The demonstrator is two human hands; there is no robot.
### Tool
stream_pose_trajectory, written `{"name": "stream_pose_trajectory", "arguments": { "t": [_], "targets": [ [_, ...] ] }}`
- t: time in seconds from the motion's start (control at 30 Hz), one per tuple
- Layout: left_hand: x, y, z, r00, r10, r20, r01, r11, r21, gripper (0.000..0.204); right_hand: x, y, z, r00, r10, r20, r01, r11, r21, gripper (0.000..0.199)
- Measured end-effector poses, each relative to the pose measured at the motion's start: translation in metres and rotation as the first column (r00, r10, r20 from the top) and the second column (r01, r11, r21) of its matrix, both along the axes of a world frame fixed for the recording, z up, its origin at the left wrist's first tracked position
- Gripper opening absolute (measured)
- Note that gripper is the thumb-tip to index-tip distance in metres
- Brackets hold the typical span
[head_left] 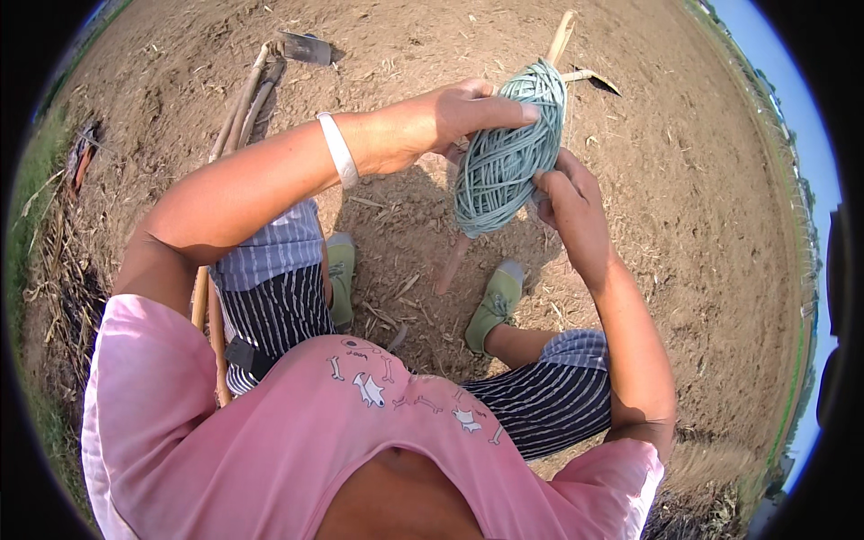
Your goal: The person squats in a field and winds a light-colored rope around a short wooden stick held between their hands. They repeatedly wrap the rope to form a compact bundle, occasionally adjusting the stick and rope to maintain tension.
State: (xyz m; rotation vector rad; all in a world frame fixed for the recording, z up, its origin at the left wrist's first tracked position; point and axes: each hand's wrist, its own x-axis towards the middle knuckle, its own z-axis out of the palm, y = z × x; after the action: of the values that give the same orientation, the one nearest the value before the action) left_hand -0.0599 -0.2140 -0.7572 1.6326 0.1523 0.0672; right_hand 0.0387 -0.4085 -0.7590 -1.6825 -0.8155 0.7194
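A thick bundle of pale blue-green cord (513,153) is wound around a wooden stick (562,38), whose upper end sticks out past the cord. It hangs tilted above the soil in front of me. My left hand (463,117) is closed around the bundle's upper left side, its thumb lying over the strands; the other fingers are mostly hidden behind it. At the lower right edge, my right hand (574,202) is closed, thumb and fingers pinching at the cord. Whether it grips a single strand or the whole edge cannot be made out.
Long wooden handles (236,117) lie to my left, one with a flat metal hoe head (308,48). Beyond the bundle lies a small tool with a dark curved blade (605,83). Bare soil (702,225) with dry stalk bits surrounds my green shoes (497,306).
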Motion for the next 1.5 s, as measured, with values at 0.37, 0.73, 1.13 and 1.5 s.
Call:
{"name": "stream_pose_trajectory", "arguments": {
  "t": [0.37, 0.73, 1.13, 1.5],
  "targets": [
    [-0.019, -0.013, 0.029, 0.967, -0.245, 0.067, 0.254, 0.919, -0.302, 0.08, 0.002, -0.005, 0.006, 0.936, -0.069, -0.345, 0.101, 0.992, 0.075, 0.032],
    [-0.015, 0.009, 0.01, 0.985, -0.17, -0.036, 0.16, 0.967, -0.197, 0.073, 0.021, -0.011, -0.018, 0.964, 0.136, 0.231, -0.102, 0.983, -0.153, 0.033],
    [0.007, 0.069, 0.012, 0.867, 0.357, 0.349, -0.289, 0.929, -0.231, 0.056, -0.021, -0.013, -0.003, 0.948, 0.237, 0.213, -0.235, 0.971, -0.035, 0.029],
    [-0.011, 0.025, -0.001, 0.996, -0.076, 0.038, 0.082, 0.977, -0.198, 0.044, 0.041, -0.019, -0.039, 0.77, 0.295, 0.565, -0.013, 0.894, -0.448, 0.03]
  ]
}}
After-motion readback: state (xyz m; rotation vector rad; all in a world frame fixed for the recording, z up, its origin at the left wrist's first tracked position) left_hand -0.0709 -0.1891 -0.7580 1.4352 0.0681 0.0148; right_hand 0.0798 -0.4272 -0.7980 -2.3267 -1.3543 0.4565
